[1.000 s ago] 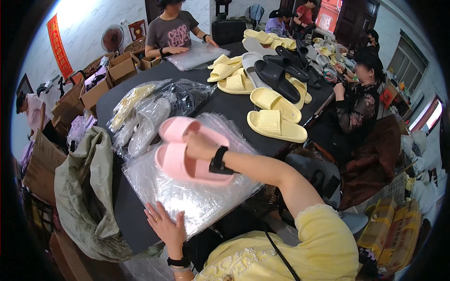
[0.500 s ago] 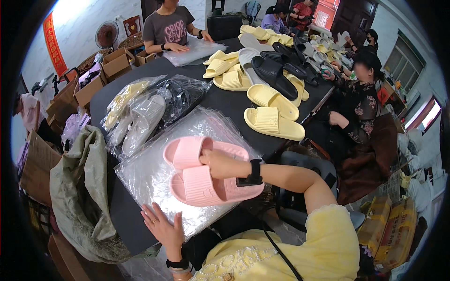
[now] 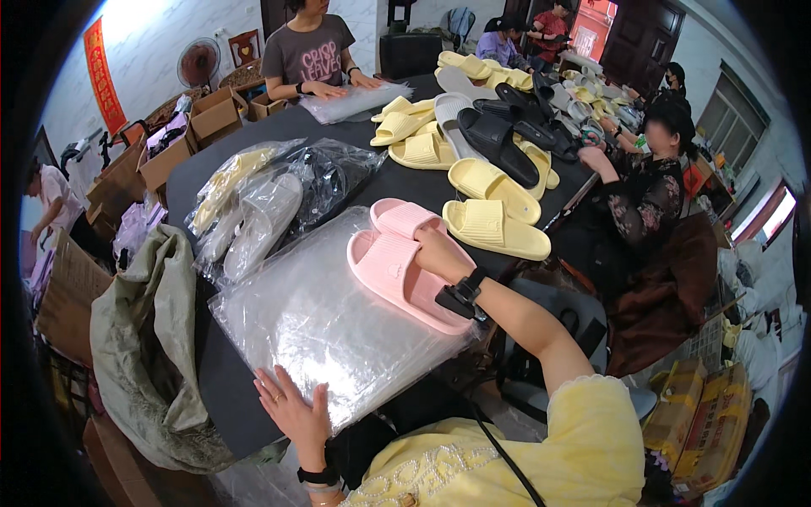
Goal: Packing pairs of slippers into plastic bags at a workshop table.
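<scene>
A pair of pink slide slippers (image 3: pixel 390 269) is in my right hand (image 3: pixel 441 256), whose fingers reach in between the two and grip them. The pair is over the far right part of a stack of clear plastic bags (image 3: pixel 296 313); I cannot tell whether it touches the stack. My left hand (image 3: pixel 296 411) lies flat with fingers spread at the near left edge of the bags, holding nothing. Beyond the bags, bagged grey slippers (image 3: pixel 269 221) and bagged yellow slippers (image 3: pixel 232 182) lie beside a bagged black pair (image 3: pixel 329 179).
Loose yellow slippers (image 3: pixel 494 228) and black slippers (image 3: pixel 498 145) are heaped on the dark table (image 3: pixel 228 380). A green cloth sack (image 3: pixel 144 338) hangs at its left edge. One person (image 3: pixel 308 55) stands across with more bags; another (image 3: pixel 646 177) sits at the right.
My right hand has moved the pink slippers away from me and to the right, turning them and uncovering more of the bags. My left hand has stayed put.
</scene>
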Demonstrator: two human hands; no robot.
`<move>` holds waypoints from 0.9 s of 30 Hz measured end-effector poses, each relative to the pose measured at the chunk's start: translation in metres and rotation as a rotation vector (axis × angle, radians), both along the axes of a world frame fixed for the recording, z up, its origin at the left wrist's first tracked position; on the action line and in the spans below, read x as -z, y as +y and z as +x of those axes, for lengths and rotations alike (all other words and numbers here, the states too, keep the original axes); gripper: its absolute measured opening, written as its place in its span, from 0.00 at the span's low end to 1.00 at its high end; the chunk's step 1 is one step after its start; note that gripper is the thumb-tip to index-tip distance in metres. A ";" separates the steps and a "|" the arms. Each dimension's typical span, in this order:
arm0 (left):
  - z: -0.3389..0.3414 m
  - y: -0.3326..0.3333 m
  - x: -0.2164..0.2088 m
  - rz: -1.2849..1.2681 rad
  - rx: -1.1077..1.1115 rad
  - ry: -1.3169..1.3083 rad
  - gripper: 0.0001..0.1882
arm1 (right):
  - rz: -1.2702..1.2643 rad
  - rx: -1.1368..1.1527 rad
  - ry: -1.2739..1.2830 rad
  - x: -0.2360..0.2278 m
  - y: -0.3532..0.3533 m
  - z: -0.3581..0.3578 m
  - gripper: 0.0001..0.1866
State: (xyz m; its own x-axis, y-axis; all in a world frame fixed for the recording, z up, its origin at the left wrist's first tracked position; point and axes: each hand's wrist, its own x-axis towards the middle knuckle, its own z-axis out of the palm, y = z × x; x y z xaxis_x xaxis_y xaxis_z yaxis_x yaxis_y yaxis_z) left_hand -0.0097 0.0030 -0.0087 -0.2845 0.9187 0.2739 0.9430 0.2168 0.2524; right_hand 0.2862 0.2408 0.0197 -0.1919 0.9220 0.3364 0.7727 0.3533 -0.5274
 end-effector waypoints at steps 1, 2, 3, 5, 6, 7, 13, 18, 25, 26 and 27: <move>0.000 0.000 0.001 0.002 0.002 -0.005 0.43 | 0.034 -0.025 0.057 -0.002 0.000 0.002 0.12; -0.001 0.000 0.001 0.005 0.003 -0.011 0.43 | 0.039 -0.029 0.056 -0.004 -0.002 0.007 0.12; -0.001 0.001 0.000 0.009 -0.004 -0.012 0.43 | 0.016 -0.074 0.015 -0.018 -0.009 0.007 0.12; 0.001 0.000 -0.002 -0.008 -0.001 -0.025 0.43 | -0.058 -0.077 -0.065 -0.057 -0.026 0.007 0.12; 0.002 0.000 -0.003 -0.004 -0.002 -0.025 0.43 | 0.018 -0.106 0.048 -0.058 -0.024 0.016 0.11; 0.002 0.001 -0.003 0.000 0.003 -0.025 0.43 | 0.026 -0.097 0.078 -0.060 -0.018 0.027 0.10; -0.001 -0.004 -0.002 0.040 0.003 -0.034 0.43 | 0.445 0.267 -0.093 -0.101 0.033 0.113 0.14; 0.004 0.000 -0.006 0.012 -0.012 -0.051 0.43 | 0.129 0.374 0.074 -0.084 0.082 0.210 0.17; 0.000 -0.003 -0.004 0.021 -0.017 -0.034 0.43 | 0.031 0.415 0.516 -0.002 0.097 0.234 0.20; 0.001 -0.001 -0.004 0.034 0.003 -0.032 0.43 | 0.060 0.515 0.568 0.002 0.096 0.243 0.20; 0.000 -0.003 -0.005 0.021 -0.013 -0.025 0.43 | 0.068 0.537 0.517 -0.002 0.089 0.231 0.20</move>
State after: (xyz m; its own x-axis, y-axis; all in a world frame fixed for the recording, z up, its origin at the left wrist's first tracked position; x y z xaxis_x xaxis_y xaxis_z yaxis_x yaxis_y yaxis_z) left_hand -0.0097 0.0000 -0.0040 -0.3032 0.9091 0.2855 0.9335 0.2231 0.2809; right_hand 0.5175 0.3297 0.0213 0.4769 0.8181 0.3214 0.5077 0.0421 -0.8605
